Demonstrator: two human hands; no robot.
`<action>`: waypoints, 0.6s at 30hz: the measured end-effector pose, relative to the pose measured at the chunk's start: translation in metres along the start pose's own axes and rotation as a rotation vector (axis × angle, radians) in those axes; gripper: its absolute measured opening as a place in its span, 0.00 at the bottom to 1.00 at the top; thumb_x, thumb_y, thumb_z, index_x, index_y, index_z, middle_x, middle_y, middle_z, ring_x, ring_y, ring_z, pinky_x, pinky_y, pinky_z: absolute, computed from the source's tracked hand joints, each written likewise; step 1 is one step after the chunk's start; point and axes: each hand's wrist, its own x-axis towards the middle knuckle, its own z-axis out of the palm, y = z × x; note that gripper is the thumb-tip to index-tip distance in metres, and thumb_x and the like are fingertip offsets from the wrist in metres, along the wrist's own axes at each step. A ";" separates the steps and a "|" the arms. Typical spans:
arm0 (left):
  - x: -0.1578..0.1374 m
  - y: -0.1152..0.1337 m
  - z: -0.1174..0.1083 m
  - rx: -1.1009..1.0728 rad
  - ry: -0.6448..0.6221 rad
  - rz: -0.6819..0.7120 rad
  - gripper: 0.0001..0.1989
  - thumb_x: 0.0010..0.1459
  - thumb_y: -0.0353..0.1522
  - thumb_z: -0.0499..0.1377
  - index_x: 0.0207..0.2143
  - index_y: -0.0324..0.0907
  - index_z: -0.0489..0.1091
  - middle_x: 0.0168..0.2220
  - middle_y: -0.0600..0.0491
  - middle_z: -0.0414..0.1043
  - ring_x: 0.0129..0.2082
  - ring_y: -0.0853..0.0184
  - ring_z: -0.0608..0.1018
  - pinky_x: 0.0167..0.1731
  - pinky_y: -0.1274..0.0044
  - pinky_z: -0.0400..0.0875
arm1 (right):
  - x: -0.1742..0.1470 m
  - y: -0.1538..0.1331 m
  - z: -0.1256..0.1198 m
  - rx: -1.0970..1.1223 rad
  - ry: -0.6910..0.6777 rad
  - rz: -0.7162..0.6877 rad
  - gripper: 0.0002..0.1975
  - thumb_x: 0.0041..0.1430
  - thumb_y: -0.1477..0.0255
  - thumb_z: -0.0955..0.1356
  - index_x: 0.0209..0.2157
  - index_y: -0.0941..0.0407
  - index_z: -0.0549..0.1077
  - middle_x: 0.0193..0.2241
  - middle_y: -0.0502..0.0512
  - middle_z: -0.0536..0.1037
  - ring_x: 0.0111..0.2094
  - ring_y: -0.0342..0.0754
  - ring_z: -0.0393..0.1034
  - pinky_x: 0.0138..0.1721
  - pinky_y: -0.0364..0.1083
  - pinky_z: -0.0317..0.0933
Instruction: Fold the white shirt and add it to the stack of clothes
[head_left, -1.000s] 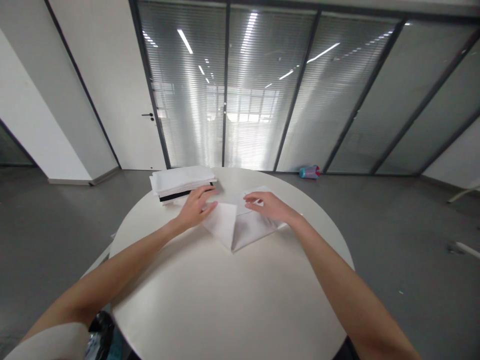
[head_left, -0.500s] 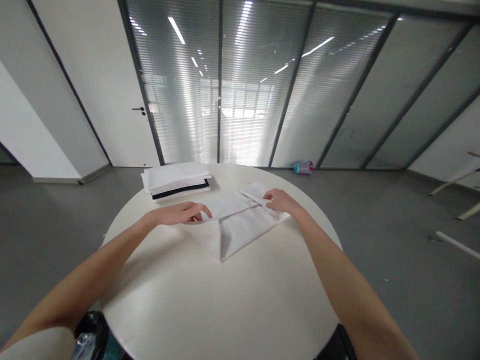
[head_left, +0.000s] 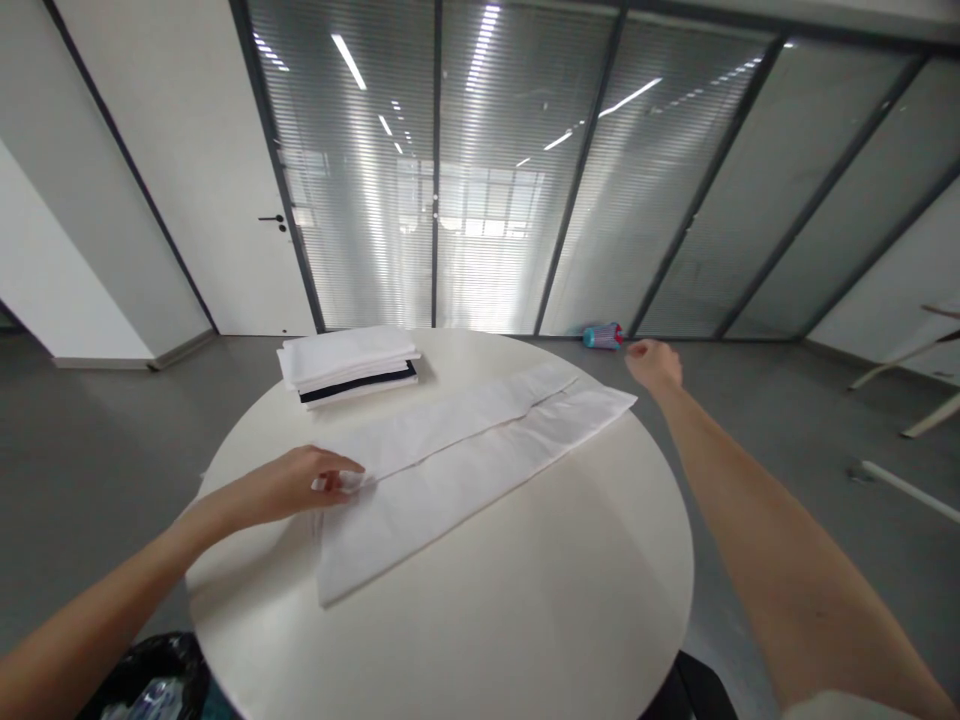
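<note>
A long white cloth [head_left: 457, 470], folded into a strip with an edge running along its middle, lies aslant across the round white table [head_left: 480, 630]. At its left end my left hand [head_left: 311, 480] pinches a bit of the fabric near that middle edge. My right hand [head_left: 655, 366] is just past the table's right rim, beyond the cloth's pointed right corner and apart from it. Its fingers are curled together, and nothing shows in them. Behind the cloth sits a stack of folded white cloths [head_left: 349, 360] with a dark band near the bottom.
A lined bin [head_left: 154, 680] stands below the table at the lower left. Something black [head_left: 690, 690] shows under the right front rim. On the floor by the glass wall lies a blue and pink object [head_left: 602, 336]. Pale furniture legs [head_left: 907, 490] stand at far right.
The cloth, bunched and partly folded over before, now lies stretched out longer. My left hand has moved left and nearer; my right hand has moved right, off the cloth.
</note>
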 end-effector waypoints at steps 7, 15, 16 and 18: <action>0.047 0.016 0.012 0.318 0.173 0.117 0.19 0.58 0.43 0.61 0.51 0.50 0.75 0.53 0.49 0.74 0.45 0.56 0.79 0.45 0.70 0.70 | -0.038 -0.053 0.052 0.048 -0.832 -0.452 0.10 0.55 0.67 0.70 0.33 0.58 0.81 0.34 0.56 0.82 0.38 0.52 0.76 0.41 0.45 0.66; 0.070 0.014 -0.005 0.261 0.178 0.020 0.08 0.59 0.30 0.55 0.32 0.44 0.75 0.33 0.53 0.79 0.33 0.64 0.79 0.32 0.77 0.68 | -0.091 -0.098 0.080 0.114 -0.824 -0.877 0.20 0.59 0.64 0.69 0.53 0.53 0.77 0.55 0.59 0.75 0.56 0.58 0.68 0.59 0.53 0.57; 0.073 0.010 -0.013 0.209 0.239 -0.007 0.07 0.59 0.30 0.55 0.32 0.43 0.74 0.33 0.54 0.79 0.33 0.65 0.79 0.32 0.78 0.69 | -0.094 -0.100 0.084 0.108 -0.804 -0.886 0.21 0.61 0.63 0.69 0.54 0.52 0.76 0.56 0.60 0.75 0.57 0.58 0.66 0.60 0.54 0.56; 0.079 0.005 -0.026 0.186 0.388 -0.069 0.08 0.61 0.29 0.55 0.37 0.41 0.73 0.35 0.53 0.79 0.34 0.65 0.78 0.35 0.76 0.71 | -0.101 -0.102 0.092 0.050 -0.753 -0.861 0.22 0.63 0.61 0.68 0.56 0.53 0.75 0.56 0.62 0.73 0.58 0.60 0.65 0.59 0.57 0.55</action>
